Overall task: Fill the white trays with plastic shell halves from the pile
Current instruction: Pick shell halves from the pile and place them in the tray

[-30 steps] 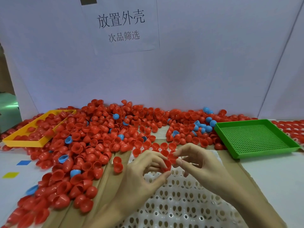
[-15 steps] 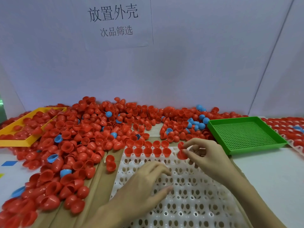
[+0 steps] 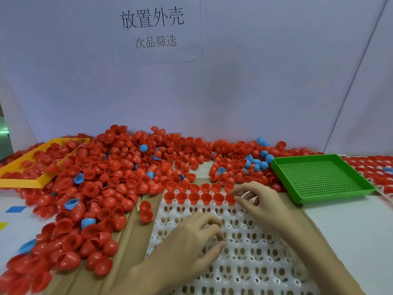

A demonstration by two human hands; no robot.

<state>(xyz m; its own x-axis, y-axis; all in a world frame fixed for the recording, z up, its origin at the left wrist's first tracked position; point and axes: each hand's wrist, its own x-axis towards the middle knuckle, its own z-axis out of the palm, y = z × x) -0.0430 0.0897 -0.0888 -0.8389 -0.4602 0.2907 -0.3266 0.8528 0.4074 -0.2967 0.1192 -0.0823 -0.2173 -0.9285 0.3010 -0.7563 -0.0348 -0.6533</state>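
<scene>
A white tray [image 3: 251,265] with rows of holes lies in front of me on brown cardboard. Two short rows of red shell halves [image 3: 193,197] stand open side up along its far edge. My right hand [image 3: 260,202] pinches the red shell half [image 3: 230,198] at the right end of the nearer row between thumb and index finger; the shell sits in the tray. My left hand [image 3: 191,237] rests on the tray's middle with loosely curled fingers and nothing visible in it. The pile of red shell halves [image 3: 110,177], with a few blue ones mixed in, spreads behind and to the left.
A yellow tray [image 3: 40,182] holding red shells sits at the far left. A green perforated tray [image 3: 319,179] lies to the right, and past it another white tray [image 3: 374,167] filled with red shells. A white wall with a paper sign closes the back.
My right hand brought the red shell half down from the tray's far edge into the right end of the nearer row. My left hand stayed resting on the tray.
</scene>
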